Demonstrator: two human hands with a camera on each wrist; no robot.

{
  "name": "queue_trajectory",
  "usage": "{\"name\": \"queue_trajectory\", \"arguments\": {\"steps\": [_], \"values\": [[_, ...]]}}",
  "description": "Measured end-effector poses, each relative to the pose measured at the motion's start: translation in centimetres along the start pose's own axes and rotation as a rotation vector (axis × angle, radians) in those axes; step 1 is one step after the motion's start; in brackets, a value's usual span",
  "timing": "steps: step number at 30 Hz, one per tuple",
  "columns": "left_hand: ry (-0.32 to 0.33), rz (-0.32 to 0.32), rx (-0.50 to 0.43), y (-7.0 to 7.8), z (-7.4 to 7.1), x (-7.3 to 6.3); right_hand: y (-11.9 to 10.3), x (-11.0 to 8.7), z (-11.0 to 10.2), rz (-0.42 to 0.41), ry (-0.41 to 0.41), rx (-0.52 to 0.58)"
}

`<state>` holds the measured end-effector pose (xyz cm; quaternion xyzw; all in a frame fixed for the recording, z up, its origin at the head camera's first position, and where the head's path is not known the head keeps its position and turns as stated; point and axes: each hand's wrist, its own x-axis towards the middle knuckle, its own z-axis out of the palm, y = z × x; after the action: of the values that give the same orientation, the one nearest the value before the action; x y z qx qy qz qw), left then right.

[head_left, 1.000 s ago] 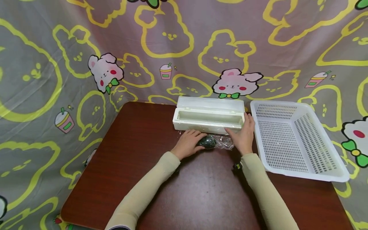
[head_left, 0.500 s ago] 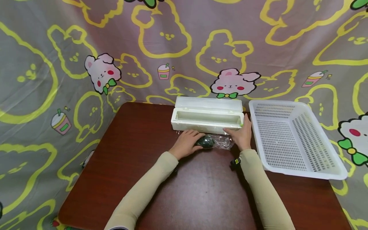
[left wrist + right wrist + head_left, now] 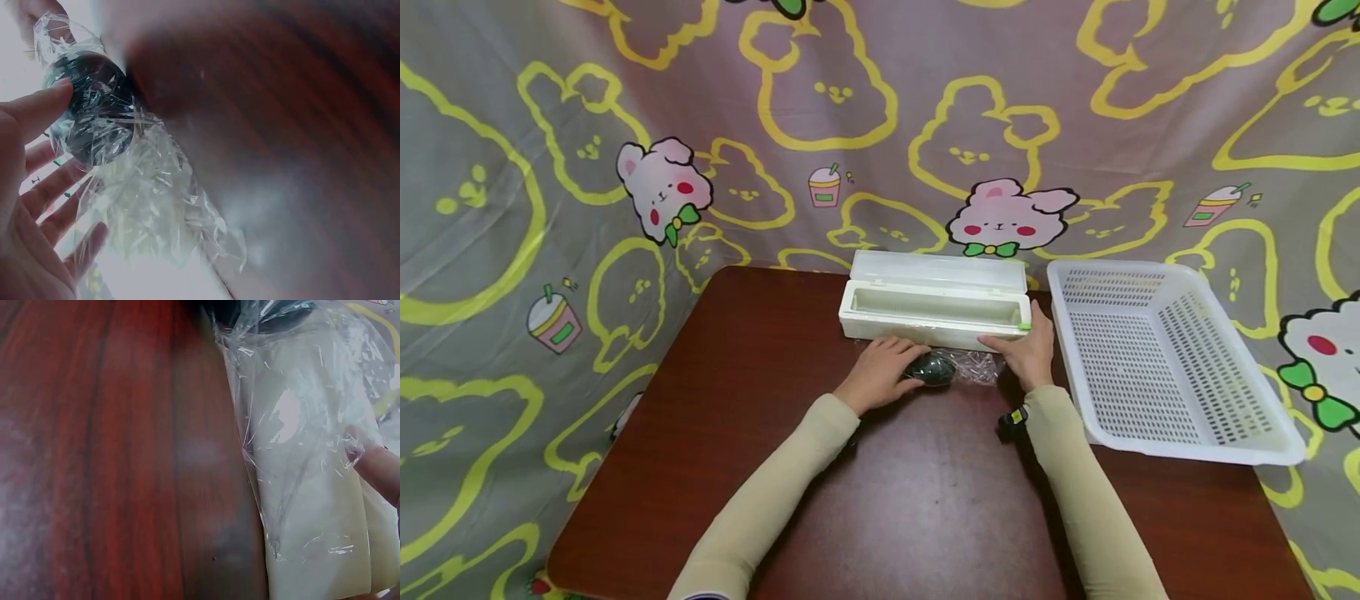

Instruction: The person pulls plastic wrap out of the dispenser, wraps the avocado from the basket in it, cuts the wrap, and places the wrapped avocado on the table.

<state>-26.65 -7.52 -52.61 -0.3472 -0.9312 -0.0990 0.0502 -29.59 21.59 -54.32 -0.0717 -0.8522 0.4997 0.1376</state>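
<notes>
A dark green, rounded object (image 3: 931,367) wrapped in clear cling film lies on the table in front of a long white cling film dispenser (image 3: 917,333). My left hand (image 3: 880,372) grips its left side; in the left wrist view the thumb lies across the dark object (image 3: 100,94), with the fingers spread behind. Crumpled cling film (image 3: 977,367) trails from it to the right, along the dispenser's front. My right hand (image 3: 1030,346) holds the dispenser's right end, thumb on the front and fingers round the far side. In the right wrist view the thumb presses film (image 3: 294,425) against the dispenser.
The dispenser's translucent lid (image 3: 938,271) stands open at the back, and a small green slider (image 3: 1024,327) sits at its right end. A white perforated basket (image 3: 1150,367) stands on the right of the brown table (image 3: 925,500). A patterned curtain (image 3: 880,125) hangs behind.
My right hand has shifted slightly at the dispenser's end, and the green slider now shows there. My left hand keeps its grip on the wrapped dark green object.
</notes>
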Motion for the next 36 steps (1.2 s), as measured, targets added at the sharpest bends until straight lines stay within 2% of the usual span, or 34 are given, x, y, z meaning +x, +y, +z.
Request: {"name": "queue_trajectory", "arguments": {"steps": [3, 7, 10, 13, 18, 36], "values": [[0.0, 0.0, -0.013, -0.1, -0.2, -0.1, 0.4, 0.3, 0.3, -0.014, -0.02, 0.114], [0.001, 0.006, -0.027, -0.4, -0.2, -0.3, 0.7, 0.4, 0.4, 0.01, -0.059, 0.291], [0.003, 0.009, -0.031, -0.5, -0.3, -0.4, 0.9, 0.4, 0.4, 0.003, -0.065, 0.34], [-0.001, -0.001, -0.032, -0.7, -0.4, -0.6, 1.1, 0.4, 0.2, 0.004, -0.066, 0.325], [-0.009, -0.015, -0.035, -0.8, -0.6, -0.8, 1.2, 0.4, -0.1, 0.041, -0.078, 0.239], [-0.032, 0.026, -0.019, -0.9, -0.6, -1.2, 1.1, 0.4, -0.3, 0.062, -0.098, 0.231]]}}
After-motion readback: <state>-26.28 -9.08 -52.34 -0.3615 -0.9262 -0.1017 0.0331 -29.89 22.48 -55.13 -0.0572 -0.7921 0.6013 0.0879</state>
